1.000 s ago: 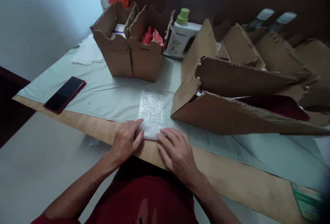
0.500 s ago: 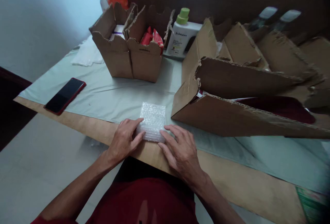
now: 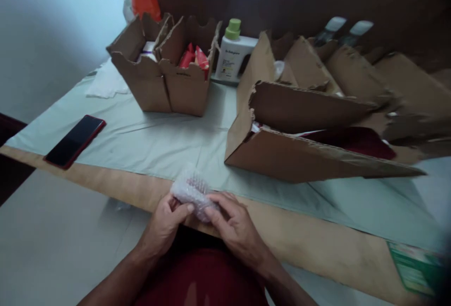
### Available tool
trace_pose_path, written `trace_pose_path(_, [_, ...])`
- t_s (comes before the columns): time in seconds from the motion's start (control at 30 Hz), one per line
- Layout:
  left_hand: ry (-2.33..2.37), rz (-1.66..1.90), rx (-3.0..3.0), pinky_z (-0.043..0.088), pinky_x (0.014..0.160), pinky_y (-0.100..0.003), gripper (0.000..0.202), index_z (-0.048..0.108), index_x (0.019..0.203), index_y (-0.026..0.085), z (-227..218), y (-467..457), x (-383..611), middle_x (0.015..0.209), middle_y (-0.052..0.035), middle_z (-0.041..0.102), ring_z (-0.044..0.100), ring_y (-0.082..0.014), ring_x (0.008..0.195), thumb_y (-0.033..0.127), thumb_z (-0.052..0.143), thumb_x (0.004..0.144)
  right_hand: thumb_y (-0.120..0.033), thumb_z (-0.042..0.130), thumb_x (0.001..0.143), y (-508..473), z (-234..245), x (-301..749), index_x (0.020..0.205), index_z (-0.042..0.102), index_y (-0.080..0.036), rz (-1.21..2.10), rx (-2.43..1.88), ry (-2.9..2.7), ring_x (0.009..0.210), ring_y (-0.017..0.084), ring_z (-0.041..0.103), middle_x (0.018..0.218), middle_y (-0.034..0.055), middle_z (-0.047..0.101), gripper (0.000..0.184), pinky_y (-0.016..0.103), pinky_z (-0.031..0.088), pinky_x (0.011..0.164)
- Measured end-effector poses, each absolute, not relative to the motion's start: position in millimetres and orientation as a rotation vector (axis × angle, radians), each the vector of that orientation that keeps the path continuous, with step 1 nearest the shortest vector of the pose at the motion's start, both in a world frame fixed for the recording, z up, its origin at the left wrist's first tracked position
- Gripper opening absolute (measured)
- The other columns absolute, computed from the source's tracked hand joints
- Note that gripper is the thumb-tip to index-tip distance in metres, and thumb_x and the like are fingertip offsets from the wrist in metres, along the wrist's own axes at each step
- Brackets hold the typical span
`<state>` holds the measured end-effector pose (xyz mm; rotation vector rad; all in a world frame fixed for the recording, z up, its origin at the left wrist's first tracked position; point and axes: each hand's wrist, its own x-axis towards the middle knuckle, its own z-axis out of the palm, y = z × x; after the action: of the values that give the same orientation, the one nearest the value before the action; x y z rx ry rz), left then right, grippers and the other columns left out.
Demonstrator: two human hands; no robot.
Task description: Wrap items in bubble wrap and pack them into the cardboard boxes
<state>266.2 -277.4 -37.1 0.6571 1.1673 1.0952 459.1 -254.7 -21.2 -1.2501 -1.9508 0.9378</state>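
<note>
at the lower centre of the frame, the left hand [image 3: 162,223] and right hand [image 3: 239,226] pinch opposite sides of the folded bubble wrap [image 3: 193,194], probably to stop its springy layers opening out.

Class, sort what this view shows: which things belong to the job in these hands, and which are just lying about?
In the job:
bubble wrap, held in the left hand and right hand

Apparently just lying about:
smartphone with a red edge
white bottle with a green cap
cardboard boxes, left and right
red packets in a left-hand box
</note>
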Motion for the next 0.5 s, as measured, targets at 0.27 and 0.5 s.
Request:
trace_pose_path(0.27, [1.167,0.948,1.634,0.061,0.067,-0.027,0.024,0.070,0.095,0.024,-20,-277,290,0.087,-0.0020,0.075,0.073,-0.0190,0.078,0.012,0.057,0.079,-0.040,0.085,0.079,-272,11,505,0.147,0.049,-0.024,0.959,-1.285,-2.054,0.126,0.028,0.062,0.143,0.0119,0.062,0.079,0.042,0.052,0.105])
trace_pose_path(0.5, [1.166,1.027,2.334,0.061,0.096,-0.042,0.054,0.054,0.141,0.025,23,-235,295,0.136,-0.0136,0.065,0.066,-0.0292,0.121,0.024,0.068,0.089,-0.028,0.062,0.098,-273,19,547,0.098,0.072,-0.023,0.946,-1.301,-2.134,0.083,0.019,0.071,0.088,0.0017,0.076,0.011,0.032,0.053,0.082])
